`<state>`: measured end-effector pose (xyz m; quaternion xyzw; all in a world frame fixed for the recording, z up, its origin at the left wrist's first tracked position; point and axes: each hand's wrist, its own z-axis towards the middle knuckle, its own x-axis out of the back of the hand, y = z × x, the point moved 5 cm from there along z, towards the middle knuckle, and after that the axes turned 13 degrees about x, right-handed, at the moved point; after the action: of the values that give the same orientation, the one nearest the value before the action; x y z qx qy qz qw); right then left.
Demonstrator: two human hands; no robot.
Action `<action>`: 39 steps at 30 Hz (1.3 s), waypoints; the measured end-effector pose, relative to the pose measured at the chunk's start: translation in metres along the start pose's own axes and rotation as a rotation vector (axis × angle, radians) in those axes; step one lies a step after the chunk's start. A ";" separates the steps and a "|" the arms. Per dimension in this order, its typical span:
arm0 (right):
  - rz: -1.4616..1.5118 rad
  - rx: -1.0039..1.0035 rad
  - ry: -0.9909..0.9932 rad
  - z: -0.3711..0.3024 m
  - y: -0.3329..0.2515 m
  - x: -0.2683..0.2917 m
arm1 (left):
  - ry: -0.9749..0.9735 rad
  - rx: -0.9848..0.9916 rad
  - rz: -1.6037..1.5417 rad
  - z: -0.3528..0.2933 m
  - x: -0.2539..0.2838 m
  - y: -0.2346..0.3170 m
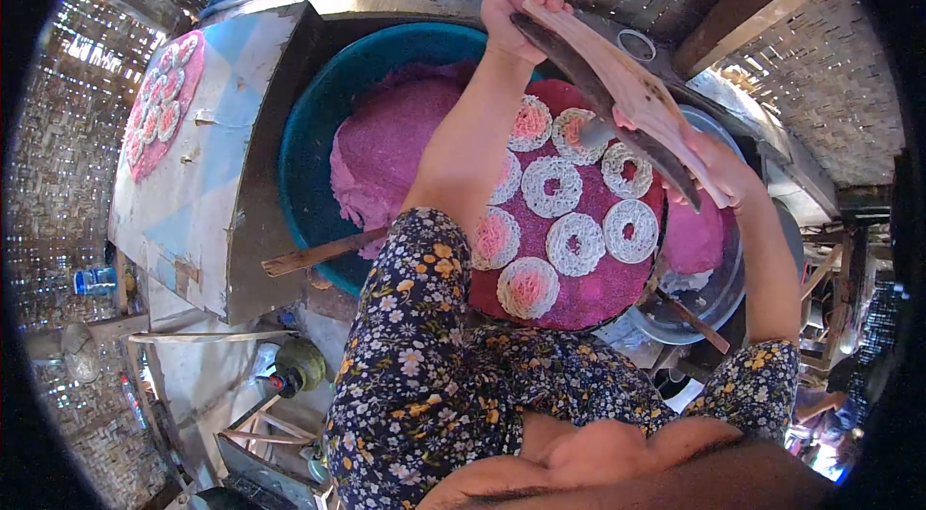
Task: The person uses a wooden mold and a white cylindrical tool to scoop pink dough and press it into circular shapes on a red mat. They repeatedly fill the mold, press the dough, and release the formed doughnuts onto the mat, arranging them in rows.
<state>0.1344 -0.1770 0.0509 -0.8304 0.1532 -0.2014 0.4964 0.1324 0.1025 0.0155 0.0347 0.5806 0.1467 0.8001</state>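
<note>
A: Where was the tool?
B: Long wooden tool (644, 95) was raised over the round magenta base (617, 290), slanting from upper middle down to the right. Pale plank and dark bar, side by side.

A: Grip?
B: Right hand (712, 167) was clamped on the tool's lower right end, fingertips showing past the dark bar. Left hand (514, 23) touched the upper end, thumb sticking out, other fingers partly curled. Couldn't tell if that grip was closed round the wood.

A: Anything by the middle?
B: Grey cylinder (595, 134) showed just beside the dark bar, over the rings. Couldn't tell if it was attached.

A: What was on the base?
B: Lacy rings, close together. Some white rings (576, 245), others pink-centred rings (528, 288).

A: Around it?
B: Left: teal tub (289, 187) with a pink dough-like mass (395, 138), wooden stick (323, 254) across the near rim. Right: grey tub (719, 293) holding a smaller pink lump (694, 240), second stick (694, 322) beside it. Far left: blue-and-white worktop (231, 158) carrying a pink disc (142, 155) with more rings.
</note>
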 end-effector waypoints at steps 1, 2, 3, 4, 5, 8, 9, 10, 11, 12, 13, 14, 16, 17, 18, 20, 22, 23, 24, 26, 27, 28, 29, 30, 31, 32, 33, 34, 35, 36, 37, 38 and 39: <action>-0.042 0.001 -0.001 -0.001 -0.001 0.003 | -0.014 0.002 -0.006 0.002 0.002 -0.004; -0.047 0.017 0.016 0.001 -0.001 0.003 | -0.028 0.004 -0.012 0.003 0.003 -0.006; -0.052 0.033 0.032 0.004 0.002 0.001 | -0.035 -0.001 0.001 0.003 0.005 -0.003; -0.063 0.043 0.059 0.005 0.004 0.001 | -0.050 -0.002 0.003 0.004 0.002 -0.001; -0.075 0.055 0.084 0.005 0.004 0.001 | -0.064 -0.006 0.006 0.004 -0.001 0.001; -0.173 0.171 0.016 0.005 -0.002 -0.008 | -0.124 0.019 0.066 0.006 -0.033 0.018; -0.173 0.219 -0.014 0.003 -0.004 -0.013 | -0.190 0.043 0.054 0.004 -0.048 0.022; 0.050 0.149 0.010 -0.002 -0.001 -0.020 | -0.249 0.070 0.048 0.000 -0.063 0.026; 0.128 0.146 -0.033 -0.012 0.005 -0.024 | -0.319 0.122 0.037 0.000 -0.077 0.019; 0.204 0.143 -0.079 -0.021 0.011 -0.028 | -0.427 0.170 0.049 -0.003 -0.089 0.010; 0.283 0.147 -0.137 -0.028 0.014 -0.033 | -0.226 0.129 0.086 -0.012 -0.089 0.005; 0.278 0.109 -0.122 -0.030 0.015 -0.037 | -0.028 0.070 0.114 -0.027 -0.088 0.003; 0.268 0.029 -0.161 -0.034 0.020 -0.048 | 0.088 0.041 0.074 -0.044 -0.066 0.006; 0.264 -0.014 -0.174 -0.035 0.025 -0.052 | 0.085 0.046 0.062 -0.052 -0.049 0.005; 0.279 -0.030 -0.131 -0.034 0.033 -0.052 | 0.080 0.059 0.046 -0.058 -0.033 0.001; 0.216 -0.022 -0.122 -0.028 0.028 -0.054 | 0.091 0.010 0.033 -0.070 -0.023 0.005; 0.137 -0.018 -0.094 -0.022 0.025 -0.056 | 0.085 -0.019 0.016 -0.071 -0.018 0.013; 0.090 -0.017 -0.073 -0.018 0.024 -0.058 | 0.081 -0.034 0.006 -0.072 -0.017 0.017; 0.043 -0.016 -0.052 -0.017 0.024 -0.058 | 0.077 -0.025 -0.010 -0.074 -0.016 0.017; 0.077 -0.037 -0.071 -0.025 0.019 -0.062 | 0.071 -0.001 -0.037 -0.078 -0.018 0.018; 0.095 -0.047 -0.081 -0.028 0.018 -0.064 | 0.064 -0.007 -0.020 -0.081 -0.019 0.015; 0.060 -0.055 -0.054 -0.031 0.017 -0.063 | 0.056 -0.014 -0.003 -0.083 -0.019 0.009; 0.027 -0.063 -0.025 -0.033 0.016 -0.062 | 0.049 -0.021 0.015 -0.085 -0.019 0.006; -0.007 -0.071 0.004 -0.035 0.016 -0.060 | 0.075 -0.028 0.010 -0.085 -0.016 0.005; -0.067 -0.066 -0.006 -0.033 0.016 -0.058 | 0.099 -0.035 0.004 -0.084 -0.014 0.004; -0.127 -0.061 -0.016 -0.028 0.017 -0.056 | 0.123 -0.040 -0.002 -0.082 -0.012 0.004; -0.187 -0.056 -0.025 -0.025 0.018 -0.055 | 0.094 -0.042 0.009 -0.078 -0.013 0.008; -0.192 -0.007 -0.008 -0.024 0.018 -0.056 | 0.066 -0.041 0.019 -0.075 -0.018 0.013; -0.198 0.042 0.009 -0.023 0.017 -0.058 | 0.037 -0.040 0.029 -0.073 -0.023 0.016; -0.204 0.091 0.025 -0.024 0.015 -0.059 | -0.001 -0.034 0.053 -0.070 -0.029 0.018; -0.105 0.129 0.002 -0.025 0.017 -0.061 | -0.035 -0.030 0.078 -0.067 -0.046 0.023; 0.000 0.165 -0.013 -0.033 0.023 -0.062 | -0.069 -0.016 0.101 -0.064 -0.064 0.023; 0.105 0.202 -0.030 -0.040 0.027 -0.062 | -0.037 -0.010 0.115 -0.062 -0.077 0.020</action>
<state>0.0595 -0.1917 0.0329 -0.7701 0.1678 -0.1770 0.5895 0.0483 0.0930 0.0706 0.0670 0.5621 0.1947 0.8010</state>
